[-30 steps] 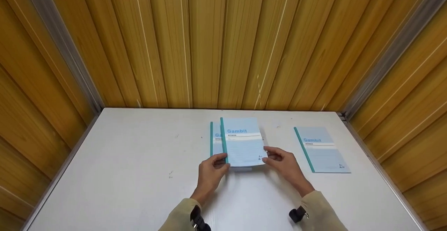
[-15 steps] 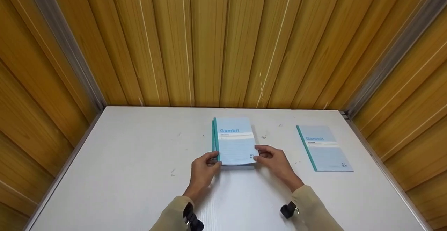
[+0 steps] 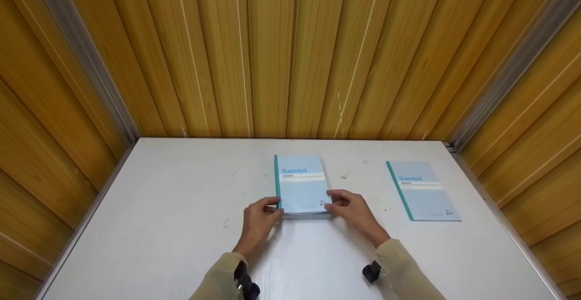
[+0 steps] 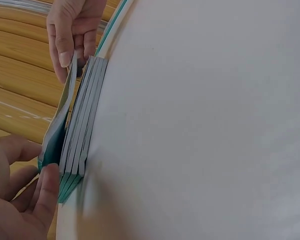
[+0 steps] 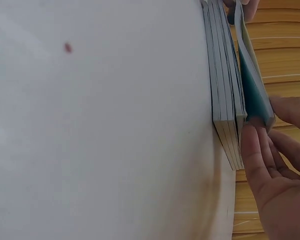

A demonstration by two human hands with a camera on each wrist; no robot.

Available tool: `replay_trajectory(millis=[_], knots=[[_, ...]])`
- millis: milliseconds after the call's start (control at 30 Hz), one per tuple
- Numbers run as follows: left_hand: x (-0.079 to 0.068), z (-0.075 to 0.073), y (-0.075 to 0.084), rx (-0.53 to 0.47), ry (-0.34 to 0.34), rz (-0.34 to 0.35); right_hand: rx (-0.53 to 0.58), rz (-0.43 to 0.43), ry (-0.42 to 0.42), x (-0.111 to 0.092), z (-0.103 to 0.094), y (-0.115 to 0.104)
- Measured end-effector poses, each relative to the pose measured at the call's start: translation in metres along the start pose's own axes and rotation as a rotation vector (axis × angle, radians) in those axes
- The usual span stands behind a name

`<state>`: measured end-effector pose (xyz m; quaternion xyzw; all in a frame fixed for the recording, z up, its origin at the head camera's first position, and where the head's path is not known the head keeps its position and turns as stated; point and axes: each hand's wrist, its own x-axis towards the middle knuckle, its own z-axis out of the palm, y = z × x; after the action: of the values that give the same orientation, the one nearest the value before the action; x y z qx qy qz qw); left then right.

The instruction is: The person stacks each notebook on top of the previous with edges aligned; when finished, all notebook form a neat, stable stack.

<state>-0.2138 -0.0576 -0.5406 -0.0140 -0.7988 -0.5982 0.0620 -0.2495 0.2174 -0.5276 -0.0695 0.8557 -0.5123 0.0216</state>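
A light blue notebook (image 3: 300, 191) with a green spine and "Gambit" on its cover lies over a stack of similar notebooks (image 4: 82, 120). My left hand (image 3: 260, 220) pinches its near left corner at the spine, thumb above and fingers below. At the near right corner, my right hand (image 3: 356, 211) pinches it the same way. Both wrist views show the near edge of this top notebook (image 5: 252, 75) lifted a little off the stack, with a gap beneath. The stack's covers are mostly hidden under it.
Another Gambit notebook (image 3: 424, 192) lies flat, slightly turned, on the right part of the white table (image 3: 181, 191). Yellow wood-patterned panels (image 3: 272, 55) stand behind the table and at both sides. Small dark marks dot the tabletop.
Both hands have carried the top notebook left and lowered it, so it now lines up over the stack whose left edge showed before. The notebook at the right has stayed put.
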Motion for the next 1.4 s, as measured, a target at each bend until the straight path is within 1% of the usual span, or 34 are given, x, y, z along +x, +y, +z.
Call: replay_trajectory(millis=[167, 333, 467, 600, 767, 933, 1100, 1300, 1400], knots=[[-0.002, -0.001, -0.003, 0.043, 0.010, 0.041, -0.055, -0.049, 0.010, -0.002, 0.003, -0.001], [-0.002, 0.001, -0.005, 0.067, 0.034, 0.062, -0.134, -0.102, 0.038, -0.005, 0.006, -0.001], [-0.002, 0.003, -0.008, 0.079, 0.055, 0.060, -0.202, -0.120, 0.040, -0.008, 0.007, -0.001], [-0.003, 0.004, -0.008, 0.088, 0.064, 0.040, -0.244, -0.130, 0.015, -0.011, 0.007, 0.000], [-0.004, 0.005, -0.011, 0.077, 0.059, 0.056, -0.219, -0.115, -0.007, -0.015, 0.004, 0.000], [-0.005, 0.006, -0.014, 0.099, 0.053, 0.073, -0.209, -0.086, -0.017, -0.018, 0.004, 0.001], [-0.005, 0.005, -0.015, 0.082, 0.062, 0.065, -0.205, -0.083, -0.030, -0.020, 0.005, 0.003], [-0.007, 0.005, -0.015, 0.061, 0.061, 0.042, -0.195, -0.091, -0.027, -0.020, 0.006, 0.005], [-0.008, 0.005, -0.013, 0.047, 0.066, 0.020, -0.206, -0.083, -0.025, -0.020, 0.006, 0.005]])
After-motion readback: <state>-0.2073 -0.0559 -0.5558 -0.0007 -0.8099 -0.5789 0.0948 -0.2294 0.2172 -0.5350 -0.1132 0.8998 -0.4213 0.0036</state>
